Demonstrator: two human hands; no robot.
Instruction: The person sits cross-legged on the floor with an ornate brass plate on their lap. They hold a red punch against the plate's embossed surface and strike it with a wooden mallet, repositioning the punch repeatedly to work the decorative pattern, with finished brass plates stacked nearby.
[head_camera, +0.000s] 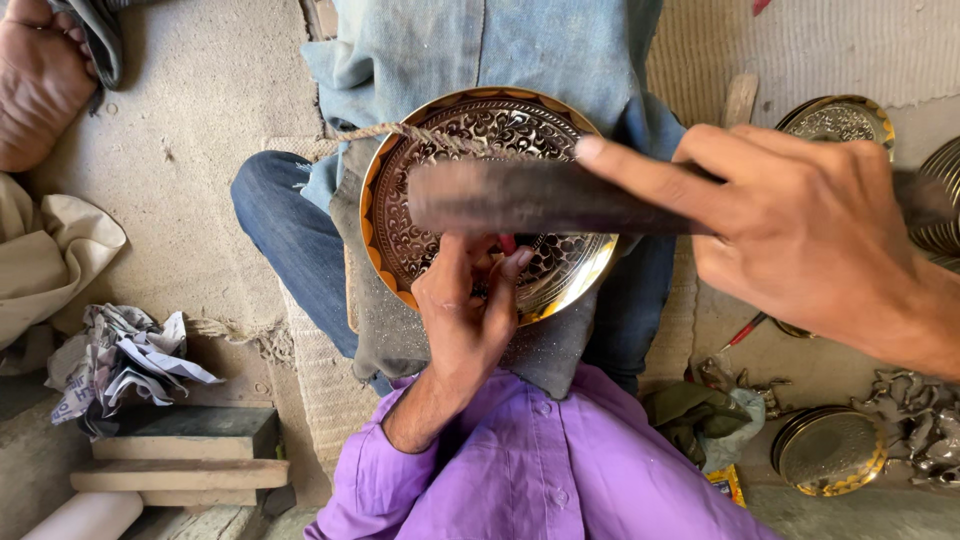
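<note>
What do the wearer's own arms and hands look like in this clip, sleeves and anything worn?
Both hands are bare: no gloves, rings or watch visible. The left hand comes out of a purple button-up shirt sleeve, pushed up the forearm with a loose, creased cuff. The right hand shows only to the wrist; no sleeve is in view there.

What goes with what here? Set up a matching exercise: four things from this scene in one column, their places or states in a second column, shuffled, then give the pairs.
1. engraved brass plate
2. left hand
3. right hand
4. crumpled newspaper

A. raised, gripping a blurred dark bar
B. lying on the floor at the left
C. propped on the lap
D. fingertips pinched against the plate's face

Pairs: 1-C, 2-D, 3-A, 4-B
</note>
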